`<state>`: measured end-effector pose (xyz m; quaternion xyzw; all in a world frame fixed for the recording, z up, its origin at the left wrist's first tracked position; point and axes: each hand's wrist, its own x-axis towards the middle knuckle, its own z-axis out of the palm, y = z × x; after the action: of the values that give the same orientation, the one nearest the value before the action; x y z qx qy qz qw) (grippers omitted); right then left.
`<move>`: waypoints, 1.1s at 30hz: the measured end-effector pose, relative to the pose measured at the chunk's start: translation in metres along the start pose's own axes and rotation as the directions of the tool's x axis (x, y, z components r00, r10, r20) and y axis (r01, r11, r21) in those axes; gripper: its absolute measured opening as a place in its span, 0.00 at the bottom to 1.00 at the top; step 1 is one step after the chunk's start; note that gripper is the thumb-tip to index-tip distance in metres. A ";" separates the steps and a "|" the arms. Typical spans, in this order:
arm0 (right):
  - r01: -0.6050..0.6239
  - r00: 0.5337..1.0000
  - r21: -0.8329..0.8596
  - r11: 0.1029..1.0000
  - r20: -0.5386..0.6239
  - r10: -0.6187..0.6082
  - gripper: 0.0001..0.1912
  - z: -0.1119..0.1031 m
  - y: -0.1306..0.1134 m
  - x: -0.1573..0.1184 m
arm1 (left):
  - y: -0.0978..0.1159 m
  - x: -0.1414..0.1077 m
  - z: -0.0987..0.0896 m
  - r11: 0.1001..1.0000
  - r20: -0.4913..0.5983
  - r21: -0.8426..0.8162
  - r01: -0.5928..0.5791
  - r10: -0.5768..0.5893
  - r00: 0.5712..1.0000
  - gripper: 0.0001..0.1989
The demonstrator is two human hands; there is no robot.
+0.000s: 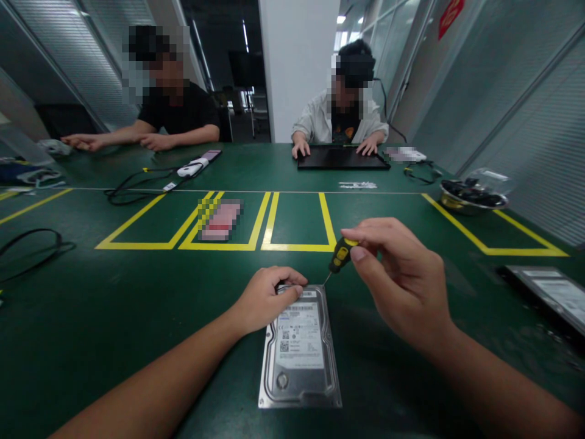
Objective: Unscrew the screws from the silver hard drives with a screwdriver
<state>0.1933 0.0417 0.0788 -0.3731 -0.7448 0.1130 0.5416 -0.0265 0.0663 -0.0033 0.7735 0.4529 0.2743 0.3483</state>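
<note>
A silver hard drive (pixel 299 347) with a white label lies flat on the green table in front of me. My left hand (pixel 269 299) grips its far left end, with the thumb on top and the fingers curled over the far edge. Between the thumb and fingers of my right hand (pixel 397 268) is a small black-and-yellow screwdriver (pixel 342 253), held tilted. Its thin shaft slants down to the far right corner of the drive, where the tip seems to touch; a screw there is too small to make out.
Another hard drive (pixel 553 292) lies at the right. Beyond it stands a metal bowl (pixel 475 198) of dark parts. Yellow tape (pixel 219 246) marks rectangles, one holding a blurred pink item (pixel 222 221). Cables (pixel 132 183) lie at left. Two people sit opposite, one touching a black panel (pixel 342 158).
</note>
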 end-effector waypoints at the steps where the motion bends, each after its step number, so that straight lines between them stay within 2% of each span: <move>1: 0.001 1.000 0.004 1.000 0.000 -0.001 0.13 0.000 0.000 0.000 | 0.000 0.000 0.000 1.000 -0.002 -0.001 -0.001 0.001 1.000 0.09; 7: -0.052 0.999 0.025 0.998 0.012 0.051 0.11 0.002 0.002 -0.001 | 0.001 0.000 0.000 1.000 -0.001 -0.005 0.004 -0.004 1.000 0.09; 14: -0.007 1.000 0.016 1.000 0.014 0.007 0.12 -0.002 0.001 0.000 | 0.001 -0.001 0.000 1.000 -0.007 0.003 -0.003 0.003 1.000 0.09; 23: -0.012 1.000 -0.055 0.998 0.008 0.013 0.10 -0.001 0.002 0.003 | 0.000 0.000 0.000 1.000 -0.013 -0.005 -0.010 0.010 1.000 0.09; 33: -0.021 1.000 -0.044 0.999 0.015 0.022 0.11 -0.002 0.003 0.000 | -0.002 0.000 0.001 1.000 -0.009 -0.007 -0.017 0.017 1.000 0.09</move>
<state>0.1966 0.0436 0.0781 -0.3920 -0.7471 0.1053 0.5264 -0.0271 0.0663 -0.0049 0.7748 0.4469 0.2822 0.3469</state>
